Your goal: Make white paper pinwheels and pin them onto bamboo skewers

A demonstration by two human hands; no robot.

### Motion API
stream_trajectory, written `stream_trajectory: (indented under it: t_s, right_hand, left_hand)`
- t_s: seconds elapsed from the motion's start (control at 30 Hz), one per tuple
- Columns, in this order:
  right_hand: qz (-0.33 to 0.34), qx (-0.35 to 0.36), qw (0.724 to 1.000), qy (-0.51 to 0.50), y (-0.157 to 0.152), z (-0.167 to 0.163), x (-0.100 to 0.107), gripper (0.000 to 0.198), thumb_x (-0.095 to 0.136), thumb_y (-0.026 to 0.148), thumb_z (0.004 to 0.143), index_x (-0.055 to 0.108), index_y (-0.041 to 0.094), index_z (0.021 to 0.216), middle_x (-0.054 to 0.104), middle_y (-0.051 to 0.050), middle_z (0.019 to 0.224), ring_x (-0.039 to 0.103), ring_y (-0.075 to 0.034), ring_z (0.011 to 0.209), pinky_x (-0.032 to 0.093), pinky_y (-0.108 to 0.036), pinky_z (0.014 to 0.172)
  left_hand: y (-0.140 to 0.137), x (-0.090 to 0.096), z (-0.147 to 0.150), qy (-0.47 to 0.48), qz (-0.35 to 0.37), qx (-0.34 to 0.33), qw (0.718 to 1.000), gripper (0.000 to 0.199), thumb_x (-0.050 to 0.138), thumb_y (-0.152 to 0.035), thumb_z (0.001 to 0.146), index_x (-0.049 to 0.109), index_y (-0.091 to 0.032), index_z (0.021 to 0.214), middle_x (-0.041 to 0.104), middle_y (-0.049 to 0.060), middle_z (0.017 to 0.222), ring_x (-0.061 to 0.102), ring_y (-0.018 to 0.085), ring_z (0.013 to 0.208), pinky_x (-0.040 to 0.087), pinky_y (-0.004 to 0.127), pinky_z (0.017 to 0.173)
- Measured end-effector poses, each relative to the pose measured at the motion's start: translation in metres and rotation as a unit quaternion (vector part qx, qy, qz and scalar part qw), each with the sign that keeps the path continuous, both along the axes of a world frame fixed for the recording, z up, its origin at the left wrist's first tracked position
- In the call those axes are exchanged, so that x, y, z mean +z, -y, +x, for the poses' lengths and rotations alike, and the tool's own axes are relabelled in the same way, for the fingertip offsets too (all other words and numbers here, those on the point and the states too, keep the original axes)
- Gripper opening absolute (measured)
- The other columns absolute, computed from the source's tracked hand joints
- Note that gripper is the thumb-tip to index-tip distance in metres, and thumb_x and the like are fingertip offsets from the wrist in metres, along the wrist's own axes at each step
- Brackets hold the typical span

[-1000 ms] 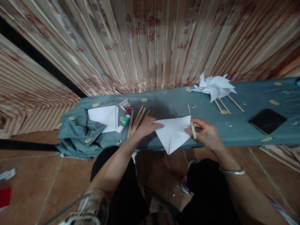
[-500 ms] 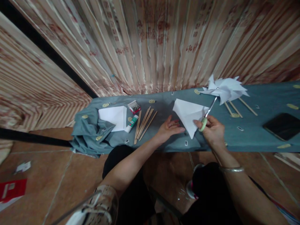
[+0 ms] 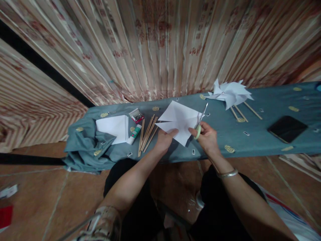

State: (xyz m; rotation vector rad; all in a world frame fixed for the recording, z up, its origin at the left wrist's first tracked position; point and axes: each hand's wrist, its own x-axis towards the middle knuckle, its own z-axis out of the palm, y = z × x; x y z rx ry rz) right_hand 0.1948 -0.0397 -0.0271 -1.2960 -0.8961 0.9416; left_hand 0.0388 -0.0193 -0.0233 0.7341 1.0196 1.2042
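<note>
A white sheet of paper (image 3: 179,117) is spread between my hands above the cloth, with a slit running in from its left corner. My left hand (image 3: 165,139) pinches its lower left edge, thumb on top. In my right hand (image 3: 207,135) are scissors (image 3: 198,129) with pale green handles, blades pointing up and away; the same hand's thumb presses on the paper's right side. Just left of my left hand lie several wooden sticks (image 3: 147,134).
On the blue-grey cloth (image 3: 253,144) lie a paper stack (image 3: 112,127), a glue stick (image 3: 134,134) and a small red-and-white box (image 3: 136,115) of metal pieces at left. Paper pinwheels (image 3: 230,93) on sticks and a black phone (image 3: 287,129) lie at right. A curtain (image 3: 160,50) hangs behind.
My left hand, open and apart before, has taken hold of the paper. The folded paper is now opened out flatter, showing its slit. The scissors stay in my right hand.
</note>
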Motion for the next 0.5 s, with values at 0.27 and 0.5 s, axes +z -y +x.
stream_trajectory:
  t_s: [0.27,0.5]
  right_hand:
    - [-0.014,0.059,0.998,0.02,0.008,-0.003,0.001,0.047,0.086,0.047,0.056,0.065,0.022,0.09,0.068,0.004,0.065,0.059,-0.014,0.061,0.046,-0.027,0.061]
    - [-0.067,0.189,0.977,0.078,0.038,-0.01,0.004,0.048,0.073,0.06,0.074,0.066,0.021,0.101,0.072,-0.003,0.081,0.062,-0.016,0.071,0.049,-0.028,0.067]
  left_hand:
    - [-0.01,0.007,-0.002,0.012,0.057,0.035,0.998,0.045,0.091,-0.029,0.048,0.073,-0.015,0.087,0.077,0.007,0.087,0.071,0.026,0.084,0.056,0.041,0.084]
    - [-0.033,0.016,-0.016,-0.011,0.098,0.093,0.991,0.039,0.091,-0.028,0.047,0.072,-0.015,0.078,0.077,0.006,0.084,0.072,0.025,0.083,0.057,0.039,0.085]
